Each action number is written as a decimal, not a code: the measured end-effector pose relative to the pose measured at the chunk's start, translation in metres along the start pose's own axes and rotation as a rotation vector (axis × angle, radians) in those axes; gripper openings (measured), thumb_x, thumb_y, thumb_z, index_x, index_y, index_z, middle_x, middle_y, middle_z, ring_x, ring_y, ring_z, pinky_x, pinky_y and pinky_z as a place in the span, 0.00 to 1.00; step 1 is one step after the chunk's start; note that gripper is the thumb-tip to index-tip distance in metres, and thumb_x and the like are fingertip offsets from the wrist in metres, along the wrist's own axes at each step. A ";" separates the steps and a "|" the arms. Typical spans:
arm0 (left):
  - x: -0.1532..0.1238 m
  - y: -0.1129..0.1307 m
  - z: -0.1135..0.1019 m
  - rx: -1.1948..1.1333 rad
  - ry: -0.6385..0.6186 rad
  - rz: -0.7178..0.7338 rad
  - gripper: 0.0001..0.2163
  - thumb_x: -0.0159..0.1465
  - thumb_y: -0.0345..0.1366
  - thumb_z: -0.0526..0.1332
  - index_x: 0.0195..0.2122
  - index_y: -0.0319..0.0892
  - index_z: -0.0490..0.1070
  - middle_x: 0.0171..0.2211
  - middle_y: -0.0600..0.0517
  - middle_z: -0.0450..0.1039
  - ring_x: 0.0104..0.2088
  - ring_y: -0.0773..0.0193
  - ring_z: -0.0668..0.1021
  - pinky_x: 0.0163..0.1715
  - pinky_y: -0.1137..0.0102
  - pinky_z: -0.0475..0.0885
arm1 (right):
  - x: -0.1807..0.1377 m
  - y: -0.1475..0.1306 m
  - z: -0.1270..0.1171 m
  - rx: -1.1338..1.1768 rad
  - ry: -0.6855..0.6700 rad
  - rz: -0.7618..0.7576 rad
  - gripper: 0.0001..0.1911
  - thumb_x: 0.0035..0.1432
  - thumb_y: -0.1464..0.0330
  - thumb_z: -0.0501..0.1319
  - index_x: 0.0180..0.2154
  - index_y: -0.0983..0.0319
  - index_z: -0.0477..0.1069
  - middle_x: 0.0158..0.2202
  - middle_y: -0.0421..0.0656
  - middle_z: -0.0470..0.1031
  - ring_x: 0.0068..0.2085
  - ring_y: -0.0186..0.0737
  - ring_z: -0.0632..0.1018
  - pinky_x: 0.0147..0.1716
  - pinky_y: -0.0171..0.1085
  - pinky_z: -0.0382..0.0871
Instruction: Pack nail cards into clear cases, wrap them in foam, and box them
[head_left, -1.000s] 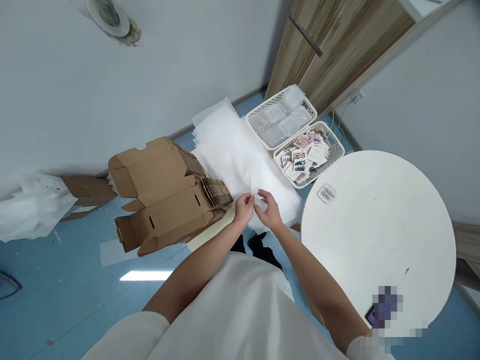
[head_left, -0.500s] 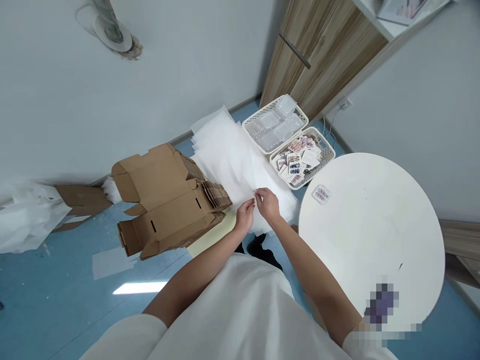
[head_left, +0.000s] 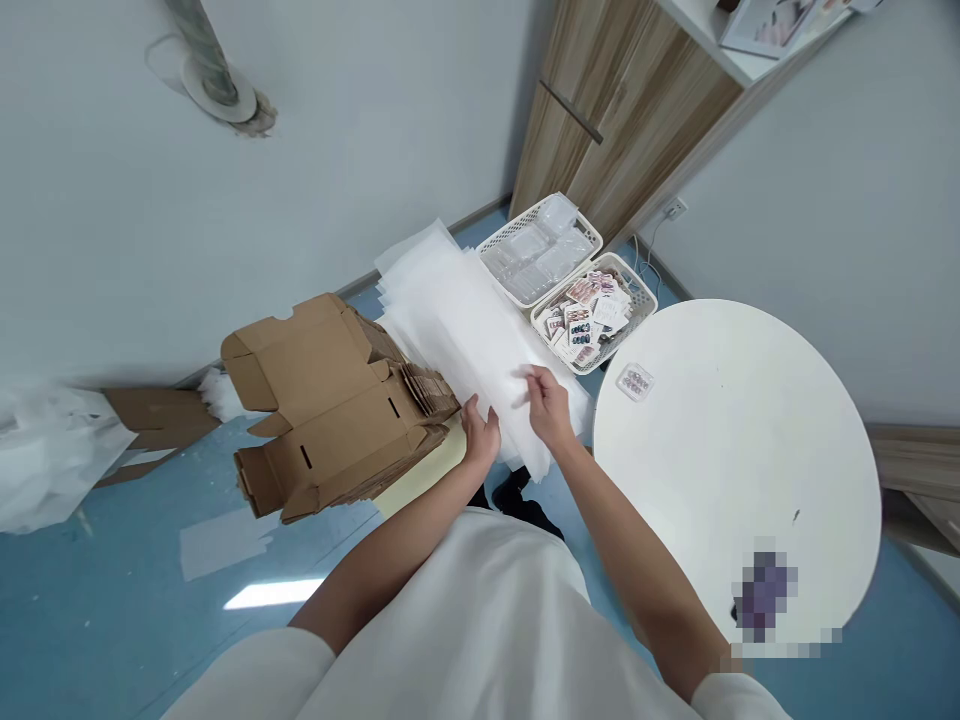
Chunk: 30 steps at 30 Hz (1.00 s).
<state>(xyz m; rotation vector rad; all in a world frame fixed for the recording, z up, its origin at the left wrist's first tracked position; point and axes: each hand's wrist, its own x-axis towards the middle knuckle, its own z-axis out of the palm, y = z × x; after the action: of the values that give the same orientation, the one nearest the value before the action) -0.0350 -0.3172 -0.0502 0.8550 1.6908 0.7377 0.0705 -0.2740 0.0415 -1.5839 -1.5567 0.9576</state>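
My right hand (head_left: 550, 408) is closed, with thumb and fingertips pinched on a thin white sheet (head_left: 517, 430) along its right side. The sheet lies over the front of a fanned stack of white sheets (head_left: 442, 300). Toward the sheet's left edge is my left hand (head_left: 481, 432), thumb and fingers apart, resting close against the sheet. Just left of that hand stands a stack of flattened brown cardboard boxes (head_left: 322, 385) with slots and flaps. Whether the left fingertips touch the sheet is hard to see.
Behind the sheets, one white basket (head_left: 487, 247) holds clear plastic cases; another basket (head_left: 646, 300) holds printed cards of press-on nails. A round white table (head_left: 735, 420) on the right bears a small clear case (head_left: 634, 382) and a blurred purple item (head_left: 765, 595). White plastic bags (head_left: 52, 450) lie far left.
My hands were together, pinching at the sheets, and have moved apart. My left hand has opened and shifted slightly left; the right has moved right with the sheet's edge.
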 end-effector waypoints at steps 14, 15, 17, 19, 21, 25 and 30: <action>-0.002 0.035 0.040 -0.242 -0.196 0.118 0.26 0.58 0.35 0.57 0.57 0.42 0.52 0.37 0.48 0.71 0.32 0.68 0.75 0.40 0.68 0.68 | -0.055 0.042 -0.112 0.134 0.609 0.187 0.14 0.56 0.63 0.52 0.45 0.56 0.57 0.42 0.42 0.66 0.25 0.28 0.71 0.29 0.36 0.68; -0.007 0.039 0.048 -0.225 -0.229 0.132 0.24 0.57 0.35 0.57 0.55 0.41 0.55 0.36 0.49 0.71 0.33 0.68 0.75 0.40 0.68 0.68 | -0.065 0.046 -0.118 0.132 0.643 0.210 0.13 0.56 0.63 0.52 0.44 0.56 0.57 0.42 0.42 0.66 0.24 0.27 0.71 0.28 0.35 0.68; -0.018 0.045 0.066 -0.191 -0.316 0.143 0.24 0.56 0.37 0.58 0.54 0.41 0.58 0.36 0.49 0.71 0.37 0.66 0.74 0.42 0.67 0.67 | -0.085 0.056 -0.129 0.147 0.723 0.254 0.13 0.55 0.62 0.51 0.43 0.57 0.57 0.41 0.42 0.67 0.24 0.27 0.71 0.27 0.34 0.67; -0.031 0.051 0.086 -0.183 -0.420 0.135 0.23 0.56 0.39 0.57 0.53 0.41 0.59 0.35 0.48 0.72 0.39 0.64 0.74 0.42 0.67 0.66 | -0.106 0.066 -0.141 0.176 0.808 0.290 0.13 0.55 0.63 0.51 0.43 0.58 0.56 0.39 0.41 0.68 0.24 0.27 0.70 0.27 0.34 0.67; -0.045 0.056 0.106 -0.217 -0.557 0.119 0.21 0.59 0.42 0.53 0.52 0.40 0.60 0.36 0.47 0.73 0.39 0.62 0.74 0.40 0.66 0.67 | -0.129 0.077 -0.154 0.204 0.899 0.322 0.13 0.55 0.63 0.52 0.42 0.58 0.57 0.38 0.41 0.69 0.24 0.27 0.70 0.28 0.34 0.67; -0.080 0.064 0.149 -0.153 -0.762 0.123 0.20 0.58 0.41 0.53 0.51 0.44 0.60 0.45 0.46 0.70 0.41 0.62 0.74 0.36 0.69 0.69 | -0.177 0.104 -0.182 0.305 1.125 0.383 0.13 0.52 0.62 0.54 0.41 0.58 0.58 0.37 0.41 0.69 0.27 0.29 0.71 0.26 0.33 0.68; -0.124 0.059 0.199 0.056 -0.969 0.073 0.30 0.51 0.35 0.62 0.54 0.48 0.52 0.46 0.45 0.70 0.34 0.67 0.76 0.31 0.72 0.68 | -0.232 0.146 -0.213 0.472 1.344 0.498 0.16 0.48 0.62 0.56 0.40 0.58 0.56 0.35 0.40 0.69 0.26 0.29 0.71 0.24 0.32 0.68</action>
<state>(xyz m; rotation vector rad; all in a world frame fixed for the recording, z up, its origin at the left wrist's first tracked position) 0.1915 -0.3756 0.0113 1.0798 0.8137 0.2292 0.3274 -0.5072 0.0208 -1.6496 -0.0115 0.2370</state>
